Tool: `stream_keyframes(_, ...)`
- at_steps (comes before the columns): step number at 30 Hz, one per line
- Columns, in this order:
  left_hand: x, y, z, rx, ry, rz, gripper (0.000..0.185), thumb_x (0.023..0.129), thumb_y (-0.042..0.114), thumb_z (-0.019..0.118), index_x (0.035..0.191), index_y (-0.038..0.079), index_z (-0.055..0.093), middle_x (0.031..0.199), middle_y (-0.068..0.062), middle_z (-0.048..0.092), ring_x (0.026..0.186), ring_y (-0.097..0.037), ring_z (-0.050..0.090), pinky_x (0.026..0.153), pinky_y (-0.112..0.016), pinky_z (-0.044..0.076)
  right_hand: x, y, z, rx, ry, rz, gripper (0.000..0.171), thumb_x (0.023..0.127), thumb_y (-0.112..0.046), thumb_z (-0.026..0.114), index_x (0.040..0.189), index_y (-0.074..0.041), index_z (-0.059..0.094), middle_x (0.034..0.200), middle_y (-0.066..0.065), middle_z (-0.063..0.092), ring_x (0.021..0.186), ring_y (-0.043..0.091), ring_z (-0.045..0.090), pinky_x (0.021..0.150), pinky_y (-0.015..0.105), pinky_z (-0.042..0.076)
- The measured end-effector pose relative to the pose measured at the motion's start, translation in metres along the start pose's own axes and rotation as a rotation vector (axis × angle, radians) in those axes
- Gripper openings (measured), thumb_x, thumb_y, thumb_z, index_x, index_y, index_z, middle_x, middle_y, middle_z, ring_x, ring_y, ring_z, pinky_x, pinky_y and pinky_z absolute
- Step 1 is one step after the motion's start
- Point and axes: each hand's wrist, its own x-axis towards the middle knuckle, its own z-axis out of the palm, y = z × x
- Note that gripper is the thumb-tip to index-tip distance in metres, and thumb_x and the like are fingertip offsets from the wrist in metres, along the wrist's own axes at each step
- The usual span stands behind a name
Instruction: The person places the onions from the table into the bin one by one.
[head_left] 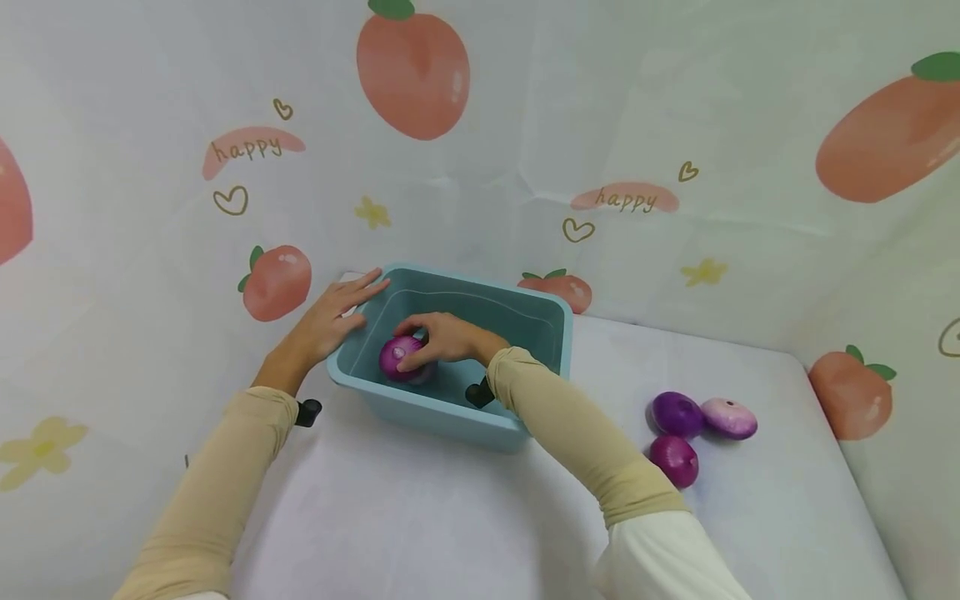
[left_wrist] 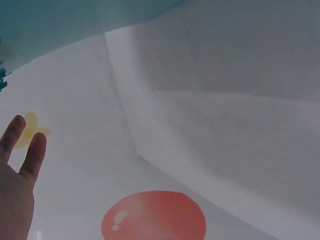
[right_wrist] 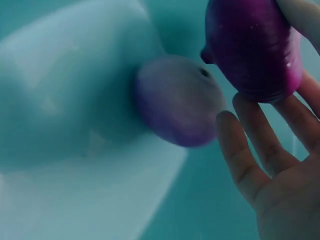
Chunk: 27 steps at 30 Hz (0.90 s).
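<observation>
A teal plastic bin (head_left: pixel 442 410) stands on the white table. Inside it my right hand (head_left: pixel 442 337) holds a purple onion (head_left: pixel 401 358) low over the floor, fingers and thumb round it. The right wrist view shows that onion (right_wrist: pixel 255 50) against my fingers (right_wrist: pixel 250 150). Beside it, a paler purple shape (right_wrist: pixel 177 100) lies on the bin wall (right_wrist: pixel 60 100); I cannot tell whether it is a reflection or a second onion. My left hand (head_left: pixel 330 321) rests flat against the bin's left rim with its fingers straight. The left wrist view catches its fingers (left_wrist: pixel 20 150) and the bin's edge (left_wrist: pixel 50 20).
Three more purple onions lie on the table right of the bin: one dark (head_left: pixel 677 414), one pale-topped (head_left: pixel 729 418), one nearer me (head_left: pixel 673 460). A peach-print cloth backdrop (head_left: pixel 630 200) closes in the table behind and on both sides.
</observation>
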Motion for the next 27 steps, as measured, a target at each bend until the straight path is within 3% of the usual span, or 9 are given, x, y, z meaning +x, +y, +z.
stream_keyframes(5,-0.0009,0.0012,0.0014,-0.008,0.001,0.001,0.063,0.096,0.023,0.042,0.158,0.035,0.038,0.171,0.006,0.024,0.154,-0.039,0.026,0.111,-0.073,0.035,0.0021,-0.0030,0.0076,-0.012,-0.062,-0.011,0.073,0.086,-0.046,0.076,0.148,-0.019,0.051,0.143,0.004,0.057,0.127,0.020,0.058,0.102,0.029,0.054)
stream_keyframes(14,-0.0013,0.0001,0.0016,0.001,0.008,0.012,0.062,0.097,0.024,0.040,0.158,0.033,0.038,0.171,0.003,0.025,0.153,-0.041,0.027,0.110,-0.073,0.035,0.0033,-0.0036,0.0082,-0.018,-0.080,-0.014,0.072,0.087,-0.045,0.076,0.149,-0.018,0.050,0.143,0.004,0.057,0.127,0.020,0.059,0.103,0.029,0.053)
stream_keyframes(24,-0.0016,0.0001,0.0019,-0.004,0.010,-0.005,0.064,0.096,0.022,0.042,0.157,0.038,0.037,0.171,0.009,0.024,0.155,-0.036,0.026,0.112,-0.073,0.033,0.0068,-0.0007,0.0099,0.050,-0.162,-0.055,0.074,0.090,-0.036,0.073,0.152,-0.006,0.045,0.153,0.014,0.053,0.140,0.031,0.053,0.119,0.045,0.043)
stream_keyframes(27,-0.0018,0.0003,0.0013,-0.001,0.010,-0.004,0.064,0.096,0.022,0.043,0.158,0.037,0.037,0.171,0.008,0.024,0.155,-0.037,0.026,0.112,-0.073,0.033,0.0071,-0.0003,0.0106,0.056,-0.188,-0.047,0.072,0.091,-0.033,0.073,0.152,-0.006,0.044,0.151,0.014,0.054,0.139,0.030,0.054,0.119,0.044,0.043)
